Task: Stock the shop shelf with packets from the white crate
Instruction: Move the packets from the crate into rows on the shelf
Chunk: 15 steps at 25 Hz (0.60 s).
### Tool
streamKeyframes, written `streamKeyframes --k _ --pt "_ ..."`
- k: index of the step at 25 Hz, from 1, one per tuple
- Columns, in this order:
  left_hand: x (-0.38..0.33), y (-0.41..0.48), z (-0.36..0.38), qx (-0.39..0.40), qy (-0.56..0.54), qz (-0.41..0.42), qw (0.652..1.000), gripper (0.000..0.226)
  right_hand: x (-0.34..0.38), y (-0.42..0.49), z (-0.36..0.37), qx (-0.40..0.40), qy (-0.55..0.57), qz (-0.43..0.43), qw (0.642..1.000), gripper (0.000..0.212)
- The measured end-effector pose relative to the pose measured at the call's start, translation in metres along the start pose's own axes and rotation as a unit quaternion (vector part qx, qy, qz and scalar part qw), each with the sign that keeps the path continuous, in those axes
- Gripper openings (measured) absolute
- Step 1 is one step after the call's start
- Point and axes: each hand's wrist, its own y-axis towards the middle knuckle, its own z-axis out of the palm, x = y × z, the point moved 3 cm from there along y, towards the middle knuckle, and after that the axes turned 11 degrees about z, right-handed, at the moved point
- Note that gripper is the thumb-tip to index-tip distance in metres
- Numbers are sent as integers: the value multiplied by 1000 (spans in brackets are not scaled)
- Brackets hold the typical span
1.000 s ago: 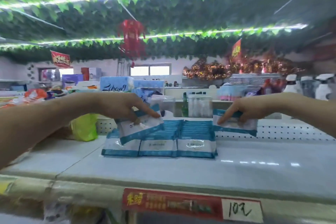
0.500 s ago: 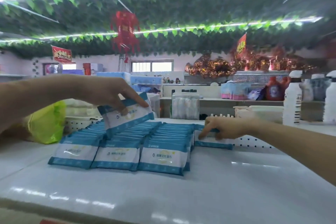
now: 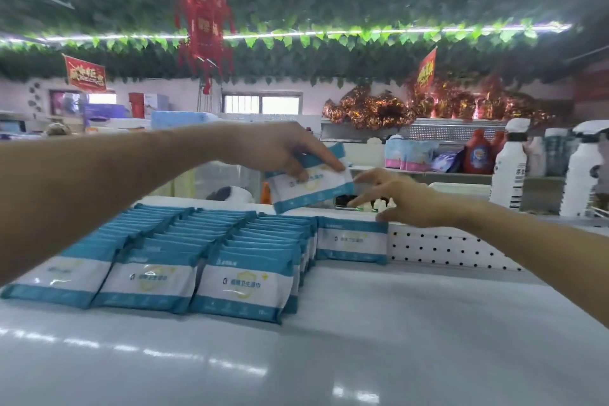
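My left hand pinches a wet-wipe packet along its top edge, tilted in the air above the rows of packets on the shelf. My right hand is stretched toward its right end, fingers straight and released. The packet looks light, soft and glossy, so probably slippery. I'd grip the flat sealed end bands, not the pouchy middle.
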Motion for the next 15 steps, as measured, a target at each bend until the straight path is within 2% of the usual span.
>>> streamKeyframes --k 2,5,8,11,15 --pt "-3 38 26 16 -8 44 999 54 -17 -6 -23 -91 0 44 995 40" --pt "9 74 78 104 6 67 992 55 -38 -21 -50 -172 1 100 980 44" --pt "31 86 118 150 43 84 984 55 -47 -36 -65 -183 10 103 978 42" --pt "40 92 127 139 47 98 984 54 -45 -46 -70 -189 20 105 976 43" --pt "35 102 132 105 121 125 979 55 -30 -50 -64 -191 20 96 977 46"
